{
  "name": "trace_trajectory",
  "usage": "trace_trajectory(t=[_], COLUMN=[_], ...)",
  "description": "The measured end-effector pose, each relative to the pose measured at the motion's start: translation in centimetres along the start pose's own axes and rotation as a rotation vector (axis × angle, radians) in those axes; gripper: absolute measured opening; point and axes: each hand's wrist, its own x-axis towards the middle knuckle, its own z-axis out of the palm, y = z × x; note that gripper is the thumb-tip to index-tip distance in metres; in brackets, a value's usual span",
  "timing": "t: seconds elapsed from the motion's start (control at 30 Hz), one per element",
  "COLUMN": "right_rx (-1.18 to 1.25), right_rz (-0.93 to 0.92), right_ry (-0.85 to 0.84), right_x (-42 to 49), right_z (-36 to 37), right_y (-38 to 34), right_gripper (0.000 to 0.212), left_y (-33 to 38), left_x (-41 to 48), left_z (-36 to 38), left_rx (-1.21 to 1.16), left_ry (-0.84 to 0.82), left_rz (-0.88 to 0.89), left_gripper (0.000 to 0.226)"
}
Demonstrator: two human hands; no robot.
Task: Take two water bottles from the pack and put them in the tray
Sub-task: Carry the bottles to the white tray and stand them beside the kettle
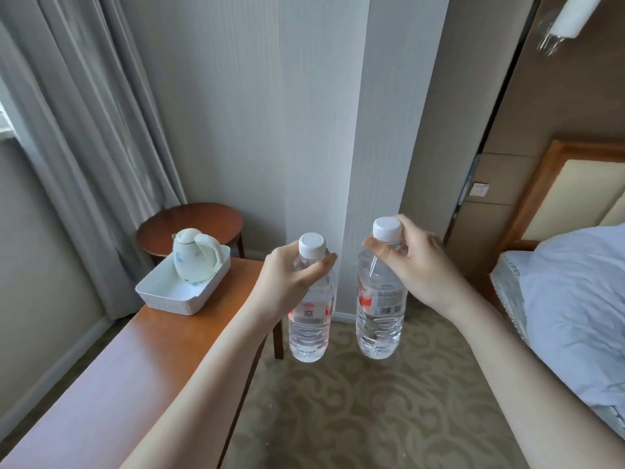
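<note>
Left hand (pixel 287 282) curled round neck of left bottle (pixel 309 319), held upright in air just right of wooden desk (pixel 162 350). Right hand (pixel 416 262) pinching neck of right bottle (pixel 380 306) w/ thumb & fingers, also upright, over carpet (pixel 355 401). White tray (pixel 169 296) at far left on desk, kettle (pixel 196 255) inside. Bed (pixel 575 292) at right. Pack prob. out of view.
</note>
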Motion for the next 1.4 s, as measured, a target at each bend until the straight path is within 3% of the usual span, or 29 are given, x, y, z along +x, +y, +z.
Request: trace_trajectory(t=[0.37, 0.73, 0.93, 1.07, 1.4], right_rx=[0.086, 0.181, 0.176, 0.188, 0.203], right_rz=[-0.110, -0.198, -0.253, -0.264, -0.460], right_ry=[-0.286, -0.580, -0.779, -0.956, -1.254], right_x=[20.3, 35.1, 39.5, 40.9, 41.7], right_z=[8.4, 23.7, 31.7, 36.8, 46.0], right_y=[9.8, 16.3, 19.9, 23.5, 29.7], right_gripper=[0.042, 0.050, 0.043, 0.029, 0.039], left_y=[-9.5, -23.2, -29.0, -33.1, -38.6], left_x=[15.0, 24.5, 26.7, 26.7, 26.4], left_z=[-2.1, -7.3, -8.7, -8.3, -5.0], left_rx=[0.025, 0.047, 0.054, 0.097, 0.115], left_ry=[0.275, 0.552, 0.643, 0.728, 0.982], left_rz=[-0.181, -0.296, -0.397, -0.522, -0.903], left_gripper=[0.020, 0.014, 0.005, 0.013, 0.029])
